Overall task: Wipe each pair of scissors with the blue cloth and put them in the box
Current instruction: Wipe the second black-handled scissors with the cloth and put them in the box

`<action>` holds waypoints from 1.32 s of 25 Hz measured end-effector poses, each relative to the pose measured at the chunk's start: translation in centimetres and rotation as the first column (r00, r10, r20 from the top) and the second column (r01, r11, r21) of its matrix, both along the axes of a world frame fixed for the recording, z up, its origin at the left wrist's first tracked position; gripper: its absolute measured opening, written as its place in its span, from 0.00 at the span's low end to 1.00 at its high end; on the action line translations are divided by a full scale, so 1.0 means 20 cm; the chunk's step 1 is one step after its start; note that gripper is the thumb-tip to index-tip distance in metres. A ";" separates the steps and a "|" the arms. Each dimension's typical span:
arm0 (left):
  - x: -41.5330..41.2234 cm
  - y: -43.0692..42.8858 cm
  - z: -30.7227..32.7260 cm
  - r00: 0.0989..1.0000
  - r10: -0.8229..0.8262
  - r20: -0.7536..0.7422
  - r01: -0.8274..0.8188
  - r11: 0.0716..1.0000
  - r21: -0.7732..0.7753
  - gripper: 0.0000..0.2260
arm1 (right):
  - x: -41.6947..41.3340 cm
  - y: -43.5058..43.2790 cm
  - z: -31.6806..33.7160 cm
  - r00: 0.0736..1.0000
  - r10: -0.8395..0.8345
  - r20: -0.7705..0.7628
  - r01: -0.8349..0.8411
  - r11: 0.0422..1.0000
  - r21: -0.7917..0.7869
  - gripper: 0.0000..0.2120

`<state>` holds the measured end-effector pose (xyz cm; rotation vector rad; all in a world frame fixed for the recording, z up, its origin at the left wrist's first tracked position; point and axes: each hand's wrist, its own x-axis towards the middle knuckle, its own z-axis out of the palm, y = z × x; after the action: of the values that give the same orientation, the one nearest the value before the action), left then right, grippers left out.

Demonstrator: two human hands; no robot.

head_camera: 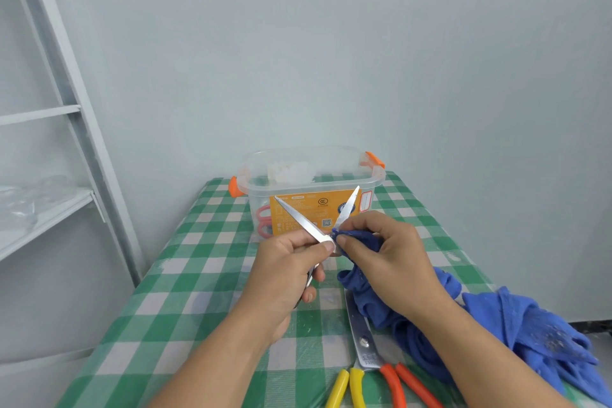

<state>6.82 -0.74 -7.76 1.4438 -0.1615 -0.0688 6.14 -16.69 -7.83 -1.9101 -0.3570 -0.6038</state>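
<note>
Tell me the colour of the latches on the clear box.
Orange. The latches on the box show best in the head view.

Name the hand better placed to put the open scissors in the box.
Left. The left hand grips the open scissors, just in front of the box; the right hand pinches the blue cloth.

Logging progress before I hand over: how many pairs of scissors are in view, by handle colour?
Red-handled scissors, in the clear box: 1
Yellow-handled scissors, on the table: 1
Orange-handled scissors, on the table: 1
Open scissors in the left hand, handles mostly hidden: 1
Total: 4
</note>
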 end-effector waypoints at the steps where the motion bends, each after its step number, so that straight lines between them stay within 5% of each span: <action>1: 0.00 0.00 0.00 1.000 -0.003 0.006 0.003 1.000 0.001 0.05 | 0.00 0.00 0.00 1.000 -0.009 0.012 0.010 1.000 -0.017 0.06; 17: -0.03 -0.04 0.00 0.999 -0.013 0.040 0.013 1.000 0.008 0.08 | 0.03 0.05 -0.05 0.975 -0.101 0.200 0.136 0.976 -0.168 0.09; 23: -0.01 -0.02 -0.01 0.998 0.043 0.040 -0.043 0.999 -0.003 0.07 | -0.01 0.03 -0.01 0.985 -0.156 0.071 0.167 0.967 -0.192 0.13; 28: 0.01 0.00 -0.01 0.998 0.070 0.007 -0.070 0.997 -0.031 0.05 | -0.02 -0.01 0.06 0.997 -0.066 -0.048 0.077 0.959 0.274 0.13; 33: 0.01 -0.01 -0.02 0.999 0.051 0.016 -0.051 0.999 -0.018 0.05 | -0.02 0.01 0.07 0.998 -0.065 -0.011 0.064 0.901 0.429 0.05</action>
<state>6.92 -0.99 -8.10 1.4309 -0.1382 -0.0134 5.72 -16.45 -6.49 -1.4988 -0.1446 -0.6686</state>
